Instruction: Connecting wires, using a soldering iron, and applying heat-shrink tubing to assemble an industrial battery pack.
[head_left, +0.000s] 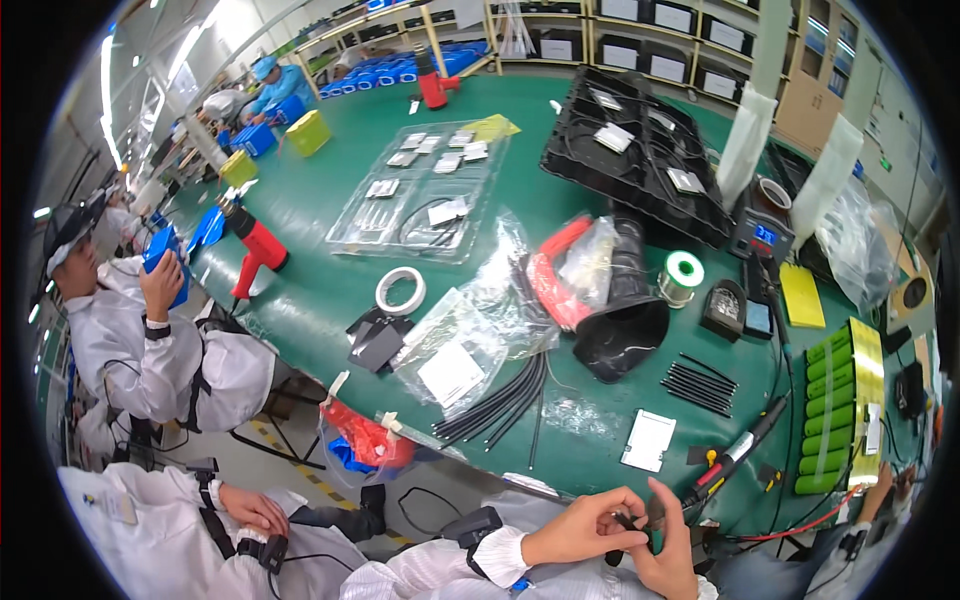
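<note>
My left hand (585, 530) pinches a small black piece (625, 522) between thumb and fingers, over the table's near edge. Right beside it, my right hand (672, 560) is raised with one finger up and seems to grip the same black piece lower down; its exact kind is too small to make out. On the table just beyond lies a white flat rectangular part (648, 440). To its right is a red and black pen-shaped electric tool (735, 455) with a cable. A row of short black tubes (698, 385) lies farther off, and a bundle of longer black tubes (505, 405) to the left.
A green cylindrical-cell battery pack (828, 415) stands at the right, near a solder spool (682, 278) and a soldering station (757, 235). Black trays (640, 150), a clear tray (415, 190) and a red heat gun (258, 250) lie beyond. Co-workers sit at the left; another hand (880, 490) shows at right.
</note>
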